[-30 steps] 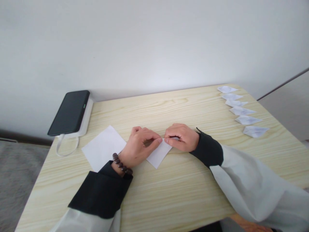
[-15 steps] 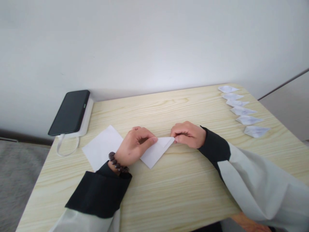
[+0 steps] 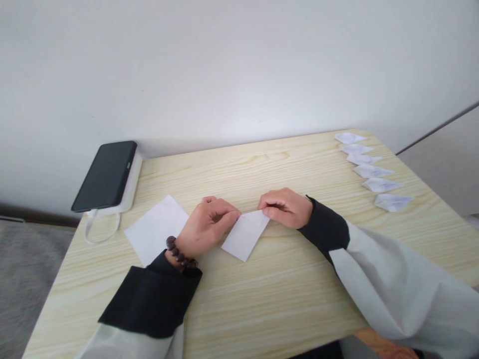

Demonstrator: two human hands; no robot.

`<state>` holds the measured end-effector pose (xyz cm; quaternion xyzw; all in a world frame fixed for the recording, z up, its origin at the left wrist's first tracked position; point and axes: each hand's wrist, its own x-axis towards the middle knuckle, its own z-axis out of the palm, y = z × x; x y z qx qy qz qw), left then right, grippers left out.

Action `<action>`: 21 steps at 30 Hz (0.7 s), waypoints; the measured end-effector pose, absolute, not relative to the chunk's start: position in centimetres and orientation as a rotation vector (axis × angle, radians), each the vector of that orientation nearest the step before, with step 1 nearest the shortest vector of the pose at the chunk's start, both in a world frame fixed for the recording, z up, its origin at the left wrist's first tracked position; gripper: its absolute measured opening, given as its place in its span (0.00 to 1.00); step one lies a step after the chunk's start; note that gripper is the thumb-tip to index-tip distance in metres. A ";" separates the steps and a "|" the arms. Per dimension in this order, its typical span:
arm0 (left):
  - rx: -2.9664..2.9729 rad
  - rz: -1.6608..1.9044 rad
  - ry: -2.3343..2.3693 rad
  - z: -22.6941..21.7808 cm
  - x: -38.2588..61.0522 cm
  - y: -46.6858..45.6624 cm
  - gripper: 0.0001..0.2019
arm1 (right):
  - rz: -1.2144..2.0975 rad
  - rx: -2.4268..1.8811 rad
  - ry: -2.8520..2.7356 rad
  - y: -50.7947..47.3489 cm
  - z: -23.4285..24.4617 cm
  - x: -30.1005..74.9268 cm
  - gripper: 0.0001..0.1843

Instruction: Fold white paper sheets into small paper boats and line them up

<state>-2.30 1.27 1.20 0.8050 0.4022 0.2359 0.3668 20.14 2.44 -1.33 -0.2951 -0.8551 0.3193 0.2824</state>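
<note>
A small folded piece of white paper (image 3: pixel 246 235) is held between my two hands over the middle of the table. My left hand (image 3: pixel 210 224) pinches its upper left corner between thumb and fingers. At the upper right corner, my right hand (image 3: pixel 286 208) grips it the same way. The paper's lower edge points toward me. Left of it lies a flat white paper sheet (image 3: pixel 155 229), partly covered by my left hand and wrist, which wears a bracelet of dark beads (image 3: pixel 180 253).
Several folded white paper boats (image 3: pixel 393 202) stand in a row along the right side of the wood-patterned table (image 3: pixel 269 304). A black phone (image 3: pixel 106 175) rests on a white box (image 3: pixel 133 187) at the back left, with a white cable (image 3: pixel 101 240) looping down. A wall rises behind.
The folded paper has turned between my fingers, from a pointed shape to a four-sided one. My right hand has moved slightly left, closer to my left hand.
</note>
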 end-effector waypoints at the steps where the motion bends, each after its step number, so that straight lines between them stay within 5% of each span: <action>1: 2.054 0.613 1.027 1.3 -2.4 1.3 0.13 | 0.864 -0.784 -2.285 2.5 -1.3 20.2 0.10; 18: 2.214 0.804 0.994 -0.1 -2.4 1.2 0.06 | 0.428 -0.963 -2.287 2.6 -1.6 20.3 0.04; 21: 2.292 0.885 1.066 -0.4 -2.6 1.2 0.07 | 0.396 -1.004 -2.212 2.6 -1.6 20.4 0.13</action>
